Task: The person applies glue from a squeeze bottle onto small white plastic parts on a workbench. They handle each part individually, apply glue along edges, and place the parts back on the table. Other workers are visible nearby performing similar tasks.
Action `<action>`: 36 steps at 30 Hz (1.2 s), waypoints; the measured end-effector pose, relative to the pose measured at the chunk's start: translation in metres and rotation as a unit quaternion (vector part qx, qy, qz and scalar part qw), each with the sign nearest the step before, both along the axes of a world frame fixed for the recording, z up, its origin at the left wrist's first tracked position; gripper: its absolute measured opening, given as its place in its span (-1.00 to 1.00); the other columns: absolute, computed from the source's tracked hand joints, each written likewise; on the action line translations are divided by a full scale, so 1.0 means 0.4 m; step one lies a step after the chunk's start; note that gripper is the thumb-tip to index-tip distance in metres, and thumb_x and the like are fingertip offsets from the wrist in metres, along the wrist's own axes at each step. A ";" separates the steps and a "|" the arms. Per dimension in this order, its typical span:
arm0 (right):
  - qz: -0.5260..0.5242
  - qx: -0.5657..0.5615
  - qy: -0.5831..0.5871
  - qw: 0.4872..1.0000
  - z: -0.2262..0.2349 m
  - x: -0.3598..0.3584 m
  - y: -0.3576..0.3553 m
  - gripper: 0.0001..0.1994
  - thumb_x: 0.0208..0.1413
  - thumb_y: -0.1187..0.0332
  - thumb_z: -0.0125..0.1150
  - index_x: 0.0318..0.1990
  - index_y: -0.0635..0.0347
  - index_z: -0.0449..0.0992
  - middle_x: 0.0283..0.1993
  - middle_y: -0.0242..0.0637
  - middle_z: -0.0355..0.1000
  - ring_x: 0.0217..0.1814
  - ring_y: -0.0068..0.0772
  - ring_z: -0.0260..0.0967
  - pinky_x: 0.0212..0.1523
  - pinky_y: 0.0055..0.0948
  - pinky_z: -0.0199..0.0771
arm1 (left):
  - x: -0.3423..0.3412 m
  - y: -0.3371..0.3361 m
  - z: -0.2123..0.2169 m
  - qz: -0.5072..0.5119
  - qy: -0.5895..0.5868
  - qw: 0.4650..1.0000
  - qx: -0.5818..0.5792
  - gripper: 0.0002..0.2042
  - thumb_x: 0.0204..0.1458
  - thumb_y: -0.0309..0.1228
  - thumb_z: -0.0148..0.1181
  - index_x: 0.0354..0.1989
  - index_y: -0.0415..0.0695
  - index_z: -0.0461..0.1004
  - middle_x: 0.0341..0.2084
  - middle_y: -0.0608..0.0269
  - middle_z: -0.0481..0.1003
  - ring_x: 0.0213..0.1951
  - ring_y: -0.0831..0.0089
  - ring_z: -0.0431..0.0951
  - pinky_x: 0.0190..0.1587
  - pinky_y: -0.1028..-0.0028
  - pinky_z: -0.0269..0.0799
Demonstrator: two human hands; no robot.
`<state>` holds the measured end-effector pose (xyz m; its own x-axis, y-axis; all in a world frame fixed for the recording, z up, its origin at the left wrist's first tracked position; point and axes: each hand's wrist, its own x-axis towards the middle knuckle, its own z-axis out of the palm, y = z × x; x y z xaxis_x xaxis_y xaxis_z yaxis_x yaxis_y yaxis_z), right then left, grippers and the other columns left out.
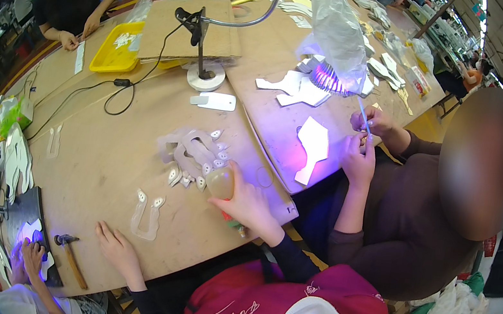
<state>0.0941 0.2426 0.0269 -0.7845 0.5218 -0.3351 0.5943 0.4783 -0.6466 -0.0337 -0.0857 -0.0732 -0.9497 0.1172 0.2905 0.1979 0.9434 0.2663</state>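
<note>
My right hand [251,208] is wrapped round a squat, translucent beige squeeze bottle [220,182] at the table's near edge. Something red and green shows beneath that hand, beside the bottle; I cannot make out whether it is the bottle's cap. Just beyond the bottle lies a pile of translucent curved strips [191,148] with white oval tips. With fingers stretched, my left hand [117,251] rests flat on the brown tabletop [91,185], holding nothing. A single U-shaped strip [145,230] with two white tips lies between my hands, beyond the left fingertips.
A hammer [72,260] lies left of my left hand. Farther off stand a clamp lamp stand [205,76], a yellow tray [101,55] and stacked cardboard [217,35]. On the right, a co-worker's hands [361,154] hold a thin blue stick near a lit white cutout [313,143].
</note>
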 end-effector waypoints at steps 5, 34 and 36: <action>-0.031 -0.091 0.196 0.976 0.016 -0.026 -0.011 0.00 -0.05 0.11 0.50 0.44 0.22 -0.05 0.00 0.13 0.49 0.03 -0.05 0.54 0.06 -0.14 0.51 | -0.001 0.005 0.012 -0.013 -0.003 1.000 0.021 -0.57 0.30 -0.38 -0.06 0.30 -0.31 0.27 0.31 -0.16 0.24 0.31 -0.07 0.25 0.32 0.12 0.18; 0.148 -0.310 0.310 0.887 -0.023 -0.036 -0.072 -0.41 -0.21 0.21 0.62 -0.02 0.31 0.52 -0.13 -0.25 0.57 -0.09 -0.47 0.48 0.02 -0.38 0.48 | 0.001 0.011 0.048 -0.004 -0.031 0.977 0.213 -0.56 0.24 -0.46 0.03 0.30 -0.29 0.29 0.28 -0.09 0.30 0.33 0.04 0.26 0.36 0.19 0.13; 0.098 -0.325 0.290 0.895 -0.034 -0.019 -0.051 -0.42 -0.20 0.21 0.61 -0.02 0.28 0.53 -0.14 -0.30 0.57 -0.10 -0.52 0.47 0.01 -0.40 0.48 | 0.006 0.009 0.055 -0.006 -0.050 0.964 0.263 -0.57 0.25 -0.47 0.01 0.29 -0.31 0.29 0.27 -0.07 0.31 0.33 0.09 0.26 0.37 0.22 0.10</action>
